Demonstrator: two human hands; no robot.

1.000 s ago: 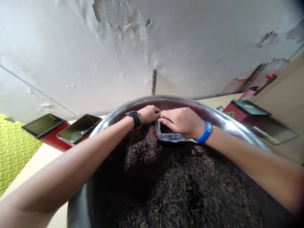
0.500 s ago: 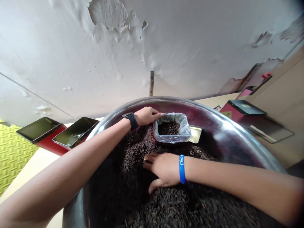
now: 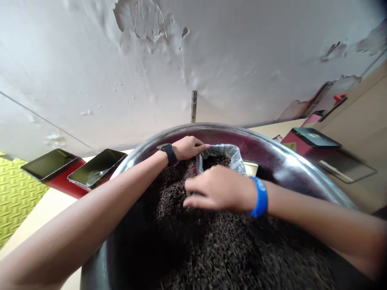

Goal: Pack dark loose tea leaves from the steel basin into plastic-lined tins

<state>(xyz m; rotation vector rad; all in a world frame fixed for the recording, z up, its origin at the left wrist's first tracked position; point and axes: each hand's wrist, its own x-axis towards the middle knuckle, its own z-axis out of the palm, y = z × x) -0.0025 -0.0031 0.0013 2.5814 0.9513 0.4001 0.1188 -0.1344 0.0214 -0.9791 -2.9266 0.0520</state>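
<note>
Clear plastic liner (image 3: 238,158) was clamped at its edge by the left hand (image 3: 188,148); blurred right hand (image 3: 222,188), above dark leaves (image 3: 226,249), grip indeterminable.

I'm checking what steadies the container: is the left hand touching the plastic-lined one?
Touching. The head view shows it: the fingertips of the left hand lie over the far left corner of the plastic-lined container.
</note>
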